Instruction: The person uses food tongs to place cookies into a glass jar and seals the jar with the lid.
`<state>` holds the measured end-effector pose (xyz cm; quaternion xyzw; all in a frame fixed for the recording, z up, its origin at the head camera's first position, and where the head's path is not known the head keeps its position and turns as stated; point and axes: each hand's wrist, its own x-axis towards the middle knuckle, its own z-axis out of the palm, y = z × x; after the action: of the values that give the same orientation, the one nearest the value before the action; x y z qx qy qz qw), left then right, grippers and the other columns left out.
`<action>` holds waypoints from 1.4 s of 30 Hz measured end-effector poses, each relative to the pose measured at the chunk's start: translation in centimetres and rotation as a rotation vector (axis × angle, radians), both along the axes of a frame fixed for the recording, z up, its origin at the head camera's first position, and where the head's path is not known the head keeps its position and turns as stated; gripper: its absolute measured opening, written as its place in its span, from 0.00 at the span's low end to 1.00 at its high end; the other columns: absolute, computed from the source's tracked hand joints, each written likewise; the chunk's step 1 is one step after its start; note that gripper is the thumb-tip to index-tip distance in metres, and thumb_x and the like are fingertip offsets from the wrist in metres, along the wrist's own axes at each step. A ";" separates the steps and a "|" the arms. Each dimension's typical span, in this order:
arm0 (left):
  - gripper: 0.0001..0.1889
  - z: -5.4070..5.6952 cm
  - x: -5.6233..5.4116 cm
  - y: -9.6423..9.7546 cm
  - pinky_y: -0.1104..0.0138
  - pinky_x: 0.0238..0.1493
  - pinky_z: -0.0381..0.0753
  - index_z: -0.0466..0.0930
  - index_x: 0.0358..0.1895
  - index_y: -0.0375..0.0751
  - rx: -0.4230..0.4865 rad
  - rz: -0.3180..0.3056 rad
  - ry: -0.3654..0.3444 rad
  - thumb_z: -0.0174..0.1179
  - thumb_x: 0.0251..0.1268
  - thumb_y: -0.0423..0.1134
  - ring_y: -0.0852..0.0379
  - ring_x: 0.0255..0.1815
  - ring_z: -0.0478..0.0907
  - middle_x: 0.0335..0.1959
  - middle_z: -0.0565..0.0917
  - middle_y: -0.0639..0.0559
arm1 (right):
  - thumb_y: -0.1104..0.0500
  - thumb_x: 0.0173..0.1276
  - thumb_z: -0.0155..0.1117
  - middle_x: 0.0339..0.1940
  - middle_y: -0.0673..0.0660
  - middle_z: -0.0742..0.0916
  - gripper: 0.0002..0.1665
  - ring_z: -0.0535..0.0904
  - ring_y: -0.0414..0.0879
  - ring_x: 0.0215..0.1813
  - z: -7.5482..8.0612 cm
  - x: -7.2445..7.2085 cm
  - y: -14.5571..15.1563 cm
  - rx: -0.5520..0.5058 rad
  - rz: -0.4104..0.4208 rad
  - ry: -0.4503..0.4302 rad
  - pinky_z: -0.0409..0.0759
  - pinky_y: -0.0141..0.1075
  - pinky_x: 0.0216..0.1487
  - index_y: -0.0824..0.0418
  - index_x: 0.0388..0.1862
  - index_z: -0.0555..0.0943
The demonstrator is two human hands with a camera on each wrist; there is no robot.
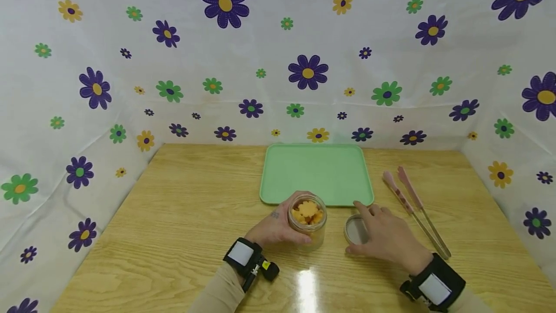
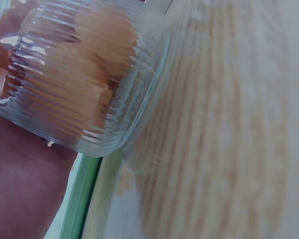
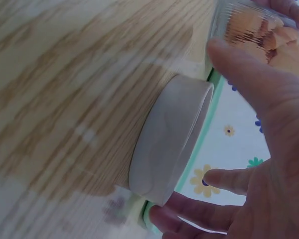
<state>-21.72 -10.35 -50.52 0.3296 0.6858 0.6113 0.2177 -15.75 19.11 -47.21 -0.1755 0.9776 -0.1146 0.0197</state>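
A clear ribbed jar (image 1: 319,239) stands uncovered on the wooden table, filled with orange flower-shaped pieces (image 1: 308,210). My left hand (image 1: 278,224) grips it from the left side, thumb in front and fingers behind. To the jar's right, a round shallow lid (image 1: 356,230) lies with its hollow side up. My right hand (image 1: 388,235) is spread over the lid's right side, thumb and fingers apart. In the right wrist view the lid's pale wall (image 3: 162,137) shows between thumb and fingers; whether a fingertip touches its edge I cannot tell.
A light green tray (image 1: 317,173) lies behind the jar and lid, against the flowered cloth (image 1: 260,52) that rises around the table (image 1: 182,197). On the right are metal tongs (image 1: 427,223) with pink ends, pointing away from me.
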 end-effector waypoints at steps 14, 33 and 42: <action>0.47 0.2 -0.1 0.1 0.61 0.74 0.65 0.64 0.73 0.57 0.008 -0.005 0.017 0.81 0.49 0.39 0.54 0.71 0.68 0.69 0.71 0.52 | 0.38 0.66 0.69 0.42 0.60 0.79 0.42 0.70 0.42 0.29 -0.1 -0.8 -0.2 -0.240 0.021 0.005 0.70 0.33 0.26 0.54 0.75 0.72; 0.47 0.0 0.1 0.0 0.60 0.73 0.67 0.63 0.74 0.55 0.041 -0.015 -0.050 0.80 0.50 0.35 0.53 0.71 0.68 0.69 0.70 0.51 | 0.60 0.66 0.71 0.50 0.65 0.78 0.37 0.83 0.50 0.44 2.3 -2.1 -1.2 -0.720 -0.032 0.016 0.86 0.38 0.46 0.69 0.67 0.63; 0.48 0.1 0.0 0.1 0.59 0.74 0.66 0.62 0.74 0.57 0.031 -0.023 -0.057 0.80 0.50 0.36 0.53 0.72 0.67 0.69 0.70 0.51 | 0.61 0.56 0.78 0.37 0.56 0.77 0.23 0.69 0.45 0.36 2.4 -1.9 -2.2 -0.720 -0.036 0.234 0.70 0.31 0.35 0.63 0.41 0.72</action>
<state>-21.72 -10.20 -50.37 0.3234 0.6660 0.6282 0.2393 -17.66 16.93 -44.80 -0.1662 0.8732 -0.4304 -0.1572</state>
